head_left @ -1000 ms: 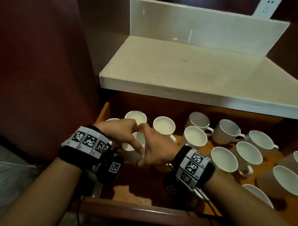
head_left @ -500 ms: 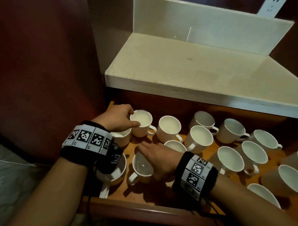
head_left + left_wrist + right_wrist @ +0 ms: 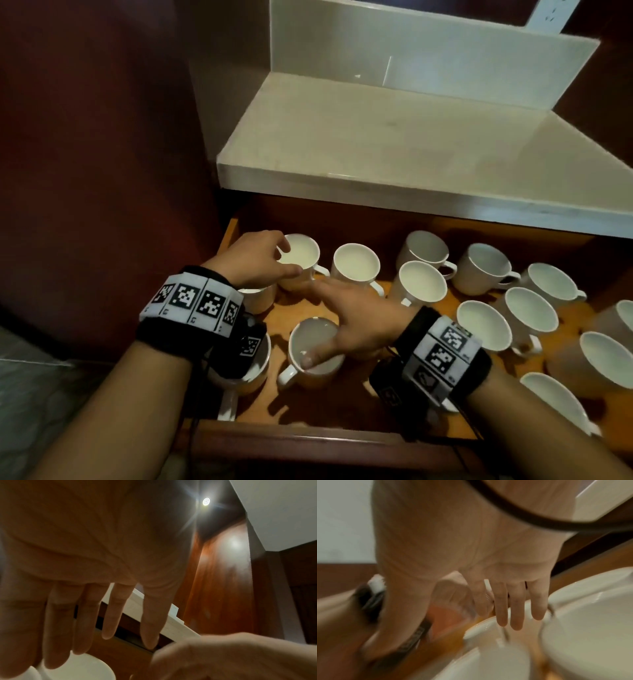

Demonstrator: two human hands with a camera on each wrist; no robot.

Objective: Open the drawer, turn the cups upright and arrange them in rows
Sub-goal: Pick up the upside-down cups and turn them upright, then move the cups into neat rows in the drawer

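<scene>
The wooden drawer [image 3: 342, 407] stands pulled out and holds several white cups, all mouth up. My left hand [image 3: 287, 258] is at the back left corner, its fingertips touching the rim of the back left cup [image 3: 303, 255]. In the left wrist view its fingers [image 3: 109, 615] are straight and spread above a white cup [image 3: 82, 669]. My right hand [image 3: 329, 318] is spread flat over the front cup [image 3: 315, 346], thumb on that cup's rim, fingers stretched towards the back left cup. The right wrist view shows straight fingers [image 3: 513, 608] above the cup rims [image 3: 488, 666].
More upright cups [image 3: 479, 325] fill the middle and right of the drawer in loose rows. A pale countertop [image 3: 411, 147] overhangs the drawer's back. A dark red-brown wall [image 3: 102, 171] closes the left side. The drawer's front rail [image 3: 308, 442] runs under my wrists.
A second ago both hands held one cup together above the drawer. That cup now stands upright at the front, my left hand has gone to the back left cup, and my right hand has spread out.
</scene>
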